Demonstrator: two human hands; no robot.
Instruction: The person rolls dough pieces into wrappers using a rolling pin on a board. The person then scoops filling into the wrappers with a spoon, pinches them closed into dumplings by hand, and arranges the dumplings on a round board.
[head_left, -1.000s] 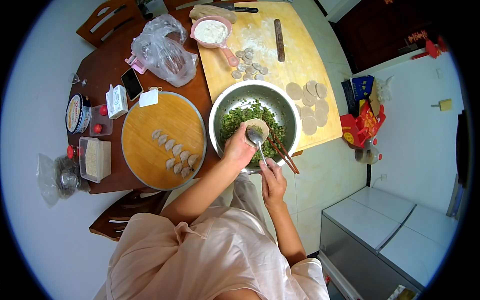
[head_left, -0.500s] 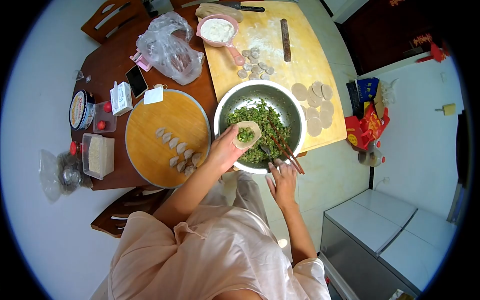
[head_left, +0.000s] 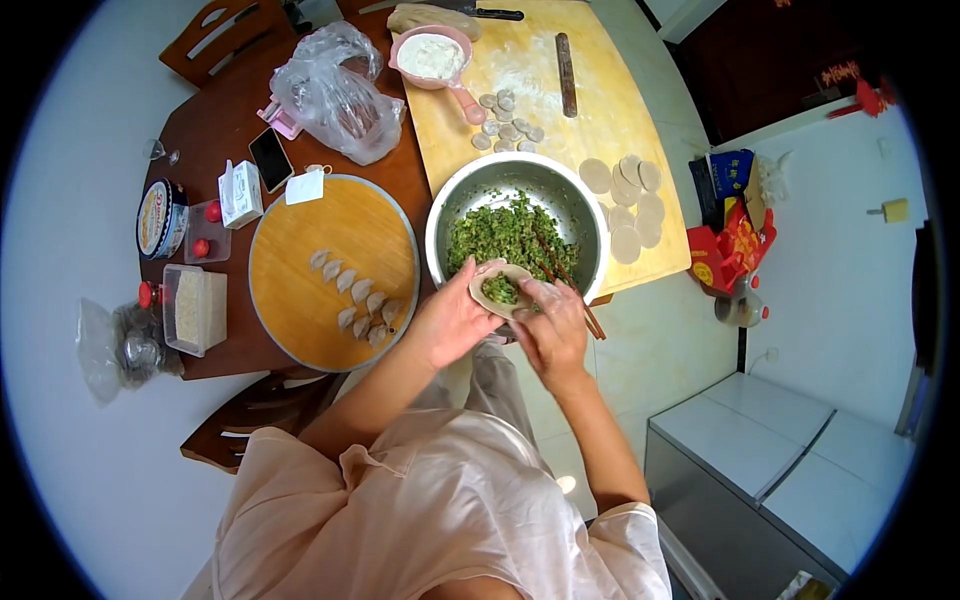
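1. Dough wrapper [head_left: 487, 303] lying between the two hands, over the near side of the bowl; green filling [head_left: 500, 290] heaped in its middle, edges unfolded around it
2. Left hand [head_left: 450, 322] half curled, cupping the wrapper from its left side, gripping it there
3. Right hand [head_left: 553, 330] bent, fingers closed on the wrapper's right edge
4. Metal bowl [head_left: 572, 205] just ahead of both hands, its near rim partly hidden by them; chopped mix [head_left: 505, 235] inside, green, spread over the bottom
5. Chopsticks [head_left: 595, 325] leaning in the bowl, partly hidden by the right hand, their ends showing just beside it
6. Left of the left hand: round board [head_left: 295, 265], with pale dumplings [head_left: 361, 290] in short slanting rows on the side nearest that hand
7. Ahead and to the right of the right hand: flat rounds [head_left: 626, 245], some overlapping, on a floured wooden board [head_left: 615, 110]
8. Ahead of both hands, past the bowl: small dough pieces [head_left: 507, 132] in a loose group, pink scoop [head_left: 468, 105] full of flour; rolling pin [head_left: 566, 75] farther to the right
9. Farther off, ahead and left of the left hand: plastic bag [head_left: 335, 100], phone [head_left: 271, 160], tissue box [head_left: 240, 200]
10. Well apart, far left of the left hand: round tin [head_left: 160, 220], tub of white grains [head_left: 195, 312]
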